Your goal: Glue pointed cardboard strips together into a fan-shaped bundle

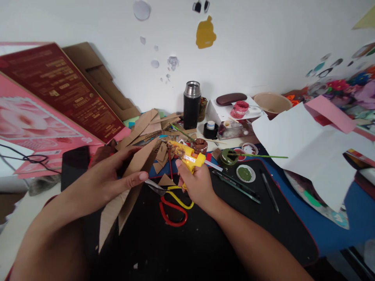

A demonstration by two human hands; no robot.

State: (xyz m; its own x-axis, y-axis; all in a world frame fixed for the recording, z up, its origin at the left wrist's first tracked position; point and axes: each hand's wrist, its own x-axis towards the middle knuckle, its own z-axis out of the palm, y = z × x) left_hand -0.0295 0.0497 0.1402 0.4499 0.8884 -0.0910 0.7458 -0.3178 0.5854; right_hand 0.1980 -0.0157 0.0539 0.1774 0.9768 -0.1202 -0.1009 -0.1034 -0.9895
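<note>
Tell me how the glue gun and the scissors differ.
The glue gun is in the right hand; the scissors lie on the black mat. The gun's body is yellow with dark stains, whereas the scissors have one red and one yellow handle. Both show yellow.

Beyond the grip, near the wall, there stands a black flask (191,111) with a steel top. To the right of it is a white box (217,111), which carries a dark brown case (231,99) and a jar of red paint (239,112). To the right of the grip is a jar of green paint (227,159), and just beside it a white lid (245,173) containing green paint. Farther right lies a black pen (270,191).
</note>
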